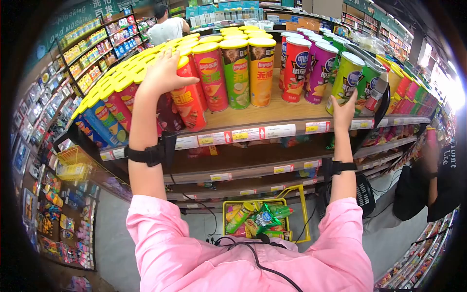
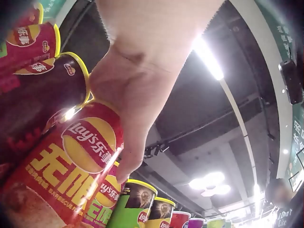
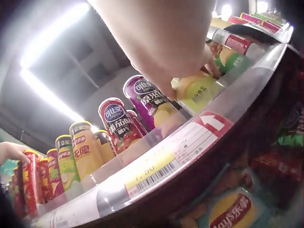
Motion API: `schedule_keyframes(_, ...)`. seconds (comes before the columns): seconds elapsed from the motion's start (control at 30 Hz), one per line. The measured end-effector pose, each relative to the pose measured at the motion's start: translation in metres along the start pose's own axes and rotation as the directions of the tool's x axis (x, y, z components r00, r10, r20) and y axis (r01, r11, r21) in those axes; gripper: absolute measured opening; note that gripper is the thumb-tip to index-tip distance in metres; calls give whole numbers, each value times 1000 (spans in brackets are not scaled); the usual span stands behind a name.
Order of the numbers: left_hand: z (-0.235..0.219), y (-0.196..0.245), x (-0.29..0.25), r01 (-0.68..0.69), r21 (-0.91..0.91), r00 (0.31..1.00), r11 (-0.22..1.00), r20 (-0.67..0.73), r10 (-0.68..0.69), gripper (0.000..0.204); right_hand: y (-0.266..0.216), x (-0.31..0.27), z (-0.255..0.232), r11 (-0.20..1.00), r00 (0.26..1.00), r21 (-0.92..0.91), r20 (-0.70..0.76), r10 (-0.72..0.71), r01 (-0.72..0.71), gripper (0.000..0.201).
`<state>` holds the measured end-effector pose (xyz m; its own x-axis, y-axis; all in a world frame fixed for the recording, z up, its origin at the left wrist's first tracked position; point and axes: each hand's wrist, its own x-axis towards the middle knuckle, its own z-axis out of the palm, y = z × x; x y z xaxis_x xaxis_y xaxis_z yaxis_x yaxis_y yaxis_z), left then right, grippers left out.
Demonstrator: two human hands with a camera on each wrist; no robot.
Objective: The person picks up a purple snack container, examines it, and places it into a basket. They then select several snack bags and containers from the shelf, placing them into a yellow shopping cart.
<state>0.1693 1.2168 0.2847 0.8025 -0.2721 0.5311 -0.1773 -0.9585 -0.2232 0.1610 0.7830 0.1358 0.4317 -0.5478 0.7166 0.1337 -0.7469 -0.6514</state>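
Observation:
My left hand (image 1: 163, 73) is at the top of a red Lay's chip can (image 1: 190, 104) with a yellow lid, at the shelf's front edge. Its thumb lies across the can's front, its fingers by the lid; in the left wrist view the can (image 2: 78, 161) shows close below the palm. With my right hand (image 1: 344, 109) I grip a light green chip can (image 1: 348, 78) with a white lid, low on its body. The right wrist view shows this green can (image 3: 197, 90) behind the clear shelf lip, partly hidden by the hand.
Green and orange cans (image 1: 261, 73), then red and purple cans (image 1: 322, 73), stand between my hands. Price labels (image 1: 243, 135) line the shelf edge (image 1: 301, 130). Below is a yellow basket (image 1: 225, 214) of snacks. A person in black (image 1: 423, 185) is at right.

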Motion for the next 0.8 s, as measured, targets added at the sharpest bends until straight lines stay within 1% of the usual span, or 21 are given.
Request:
schedule_keyframes(0.03,8,-3,2,12,4,1000,1000,-29,-12,92,-2,-1,-4,999,1000,38,-11,-30,30,81)
schedule_keyframes(0.07,12,-3,4,40,-52,996,998,-76,-44,83,-1,-3,-4,994,994,73,-77,-76,82,81)
schedule_keyframes(0.1,12,-5,2,6,-127,993,992,-114,-21,72,-1,-4,-6,989,991,126,-117,-68,82,82)
schedule_keyframes(0.17,-1,4,-6,47,-146,993,988,-102,-63,66,-18,-15,-24,972,981,222,-188,-38,80,84)
schedule_keyframes(0.2,-5,9,-9,72,-124,989,990,-121,-87,64,-29,-22,-37,923,988,379,-152,-10,68,81)
schedule_keyframes(0.27,-11,16,-13,114,-83,979,990,-159,-126,61,-43,-39,-60,834,998,550,-64,-9,43,72)
schedule_keyframes(0.3,-9,12,-13,-10,-194,938,981,-343,-58,60,-51,-48,-73,781,1000,624,-20,-16,25,68)
schedule_keyframes(0.33,-1,8,-14,-149,-284,857,947,-516,-20,60,-67,-60,-86,711,1000,704,-18,13,4,66)
schedule_keyframes(0.37,5,7,-16,-294,-346,743,891,-670,-15,59,-81,-73,-96,634,999,773,-11,38,-16,65)
schedule_keyframes(0.4,-6,21,-29,-368,-340,658,865,-753,-16,55,-83,-85,-104,552,997,830,75,32,-80,63)
schedule_keyframes(0.43,-12,38,-42,-406,-370,638,836,-770,-31,52,-88,-97,-114,462,981,869,192,17,-178,63)
schedule_keyframes(0.47,-18,58,-58,-504,-537,692,677,-720,-56,51,-96,-110,-124,367,952,886,305,-2,-284,63)
schedule_keyframes(0.5,-20,84,-77,-540,-732,777,416,-623,-88,54,-101,-122,-130,268,911,882,411,-33,-388,65)
schedule_keyframes(0.53,-28,102,-97,-668,-642,724,378,-677,130,65,-104,-133,-132,241,864,848,499,-63,-472,71)
schedule_keyframes(0.57,-33,122,-118,-642,-762,748,80,-601,280,82,-107,-142,-132,214,811,809,576,-102,-548,79)
schedule_keyframes(0.6,-32,145,-142,-522,-843,770,-130,-531,352,99,-119,-152,-135,253,773,758,632,-56,-601,87)
schedule_keyframes(0.63,-29,161,-159,-556,-818,721,-150,-564,403,109,-132,-161,-139,243,744,734,665,-63,-635,89)
schedule_keyframes(0.67,-27,176,-175,-541,-819,735,-191,-571,366,110,-142,-171,-142,166,735,726,678,-10,-668,88)
schedule_keyframes(0.7,-23,184,-188,-490,-846,797,-209,-532,285,109,-149,-179,-144,90,721,716,692,38,-692,87)
schedule_keyframes(0.77,-19,197,-202,-459,-835,865,-302,-498,61,109,-155,-192,-145,315,728,692,686,-4,-650,89)
schedule_keyframes(0.8,-21,189,-208,-408,-898,894,-166,-430,128,120,-155,-196,-141,313,749,713,663,-12,-627,90)
